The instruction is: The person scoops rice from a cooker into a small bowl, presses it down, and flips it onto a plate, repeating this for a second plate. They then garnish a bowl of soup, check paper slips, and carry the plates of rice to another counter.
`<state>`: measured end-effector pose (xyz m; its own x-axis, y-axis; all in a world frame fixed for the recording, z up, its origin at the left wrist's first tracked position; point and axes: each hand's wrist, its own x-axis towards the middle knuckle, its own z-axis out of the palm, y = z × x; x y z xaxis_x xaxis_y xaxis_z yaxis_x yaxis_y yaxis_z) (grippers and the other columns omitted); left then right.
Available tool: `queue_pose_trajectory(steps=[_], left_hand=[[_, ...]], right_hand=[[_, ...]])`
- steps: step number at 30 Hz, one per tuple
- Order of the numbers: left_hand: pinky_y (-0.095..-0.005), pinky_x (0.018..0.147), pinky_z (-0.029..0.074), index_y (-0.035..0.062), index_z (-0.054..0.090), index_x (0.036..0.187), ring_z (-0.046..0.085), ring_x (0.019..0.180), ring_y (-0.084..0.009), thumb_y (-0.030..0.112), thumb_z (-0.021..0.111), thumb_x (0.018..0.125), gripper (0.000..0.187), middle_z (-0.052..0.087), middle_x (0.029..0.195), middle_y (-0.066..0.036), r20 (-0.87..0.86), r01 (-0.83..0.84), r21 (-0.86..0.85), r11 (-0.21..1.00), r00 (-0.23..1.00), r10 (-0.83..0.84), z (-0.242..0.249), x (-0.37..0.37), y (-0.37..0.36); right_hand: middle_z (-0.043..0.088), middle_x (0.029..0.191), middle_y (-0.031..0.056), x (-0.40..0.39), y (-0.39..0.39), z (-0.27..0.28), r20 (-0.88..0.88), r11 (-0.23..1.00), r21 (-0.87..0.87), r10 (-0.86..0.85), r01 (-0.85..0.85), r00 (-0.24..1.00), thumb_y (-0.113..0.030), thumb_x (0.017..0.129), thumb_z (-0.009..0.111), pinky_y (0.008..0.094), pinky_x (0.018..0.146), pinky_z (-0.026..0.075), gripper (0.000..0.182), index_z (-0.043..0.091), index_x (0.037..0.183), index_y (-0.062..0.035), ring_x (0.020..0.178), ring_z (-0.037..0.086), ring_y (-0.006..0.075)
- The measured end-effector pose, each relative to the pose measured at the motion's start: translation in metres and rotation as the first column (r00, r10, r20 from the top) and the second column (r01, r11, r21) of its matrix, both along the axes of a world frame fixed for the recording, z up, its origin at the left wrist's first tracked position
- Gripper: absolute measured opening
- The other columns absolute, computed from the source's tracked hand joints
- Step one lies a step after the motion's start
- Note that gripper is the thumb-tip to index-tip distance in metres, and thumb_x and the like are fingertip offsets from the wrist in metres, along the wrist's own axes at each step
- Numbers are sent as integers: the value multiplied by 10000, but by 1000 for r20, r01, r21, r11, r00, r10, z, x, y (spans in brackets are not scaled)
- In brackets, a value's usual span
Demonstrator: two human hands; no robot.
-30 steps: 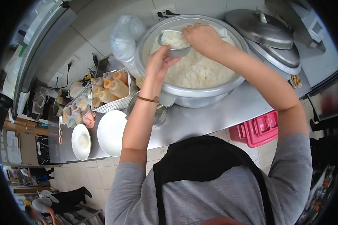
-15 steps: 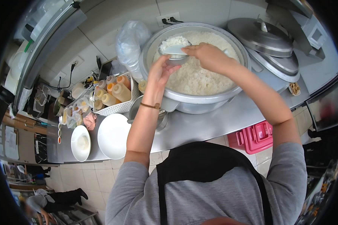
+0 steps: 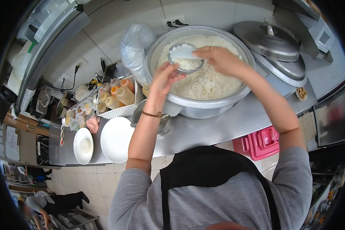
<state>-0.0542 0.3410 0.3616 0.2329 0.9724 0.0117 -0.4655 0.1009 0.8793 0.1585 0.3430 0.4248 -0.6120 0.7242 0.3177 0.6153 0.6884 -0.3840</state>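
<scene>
My left hand (image 3: 166, 78) grips the rim of a small metal bowl (image 3: 190, 71) with rice in it, above a large metal pot (image 3: 203, 103). A pale rice paddle (image 3: 183, 52) is in my right hand (image 3: 219, 60), its flat blade lying over the rice in the bowl. My right fingers are closed round the paddle's handle. Loose white rice (image 3: 203, 86) fills much of the pot beneath both hands.
Left of the pot stand a smaller metal pot (image 3: 164, 128), a basket (image 3: 120, 112) of sauce bottles, a white plate (image 3: 117, 140) and a white dish (image 3: 83, 155). Metal lids (image 3: 264, 40) lie to the right. A pink bin (image 3: 262, 143) sits below the counter. Another person (image 3: 61, 203) bends at lower left.
The bowl has shifted slightly right and down and is tilted more toward me, showing a flatter, lower rice surface. The paddle has moved a little to the right with my right hand.
</scene>
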Motion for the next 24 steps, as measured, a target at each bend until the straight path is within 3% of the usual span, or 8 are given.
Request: queue_pose_trajectory(steps=[4, 5, 7, 11, 13, 20, 22, 24], left_hand=[[-323, 691, 512, -76, 417, 1059, 578, 805, -215, 74, 511, 782, 329, 541, 949, -137, -31, 12, 2, 1000, 999, -12, 9, 5, -4], [-323, 691, 512, -76, 417, 1059, 578, 805, -215, 74, 511, 782, 329, 541, 949, -137, -34, 10, 0, 1000, 999, -10, 9, 4, -3], [-316, 692, 512, -74, 414, 1063, 577, 807, -211, 73, 522, 775, 342, 539, 946, -131, -9, 7, -21, 1000, 1000, -8, 10, 3, -2], [-321, 704, 509, -72, 408, 1070, 573, 823, -213, 68, 529, 769, 353, 532, 963, -132, -46, 9, -37, 999, 999, -10, 11, -1, -1], [-328, 718, 504, -67, 411, 1070, 572, 835, -214, 68, 534, 767, 353, 536, 964, -136, -58, 17, -25, 1000, 998, -19, 14, 0, -4], [-332, 729, 501, -50, 418, 1077, 570, 864, -218, 63, 527, 773, 343, 537, 988, -143, -31, -11, -14, 1000, 999, 10, 20, 0, -6], [-338, 738, 498, -44, 422, 1071, 569, 866, -218, 58, 511, 782, 320, 538, 988, -133, 7, -23, 10, 1000, 1000, 23, 18, 3, -8], [-340, 742, 496, -45, 423, 1067, 569, 869, -218, 59, 507, 785, 312, 539, 986, -130, 41, -44, 34, 998, 998, 43, 16, 7, -9]], right_hand=[[494, 1150, 70, 0, 8, 25, -52, 972, 235, -13, 25, 999, 102, 695, 445, 318, 858, 391, 462, 530, 1094, -115, 1042, 468, 260], [494, 1150, 70, -2, 5, 22, -55, 972, 234, -11, 24, 998, 102, 695, 445, 318, 858, 391, 462, 530, 1094, -115, 1042, 468, 260], [503, 1137, 76, -4, -3, 16, 123, 973, 229, -54, 24, 991, 102, 694, 445, 319, 846, 395, 455, 531, 1088, -109, 1035, 470, 263], [514, 1123, 71, 3, 1, 23, 190, 982, 187, -59, 23, 980, 103, 690, 450, 318, 828, 401, 462, 531, 1090, -113, 982, 493, 261], [525, 1107, 66, 6, 16, 25, -77, 966, 257, 41, -20, 996, 100, 687, 462, 316, 817, 404, 462, 534, 1087, -120, 955, 503, 260], [523, 1105, 101, 11, 13, 15, 8, 998, 60, -19, 19, 1000, 78, 710, 472, 315, 829, 402, 450, 512, 1115, -113, 1012, 487, 271], [516, 1114, 105, 20, 26, 14, -239, 983, 159, -48, 87, 970, 58, 726, 476, 305, 838, 397, 448, 499, 1133, -126, 1012, 488, 267], [514, 1118, 105, 16, 18, -3, -222, 983, 166, -43, 81, 974, 54, 733, 469, 302, 845, 391, 444, 496, 1138, -128, 1014, 487, 266]])
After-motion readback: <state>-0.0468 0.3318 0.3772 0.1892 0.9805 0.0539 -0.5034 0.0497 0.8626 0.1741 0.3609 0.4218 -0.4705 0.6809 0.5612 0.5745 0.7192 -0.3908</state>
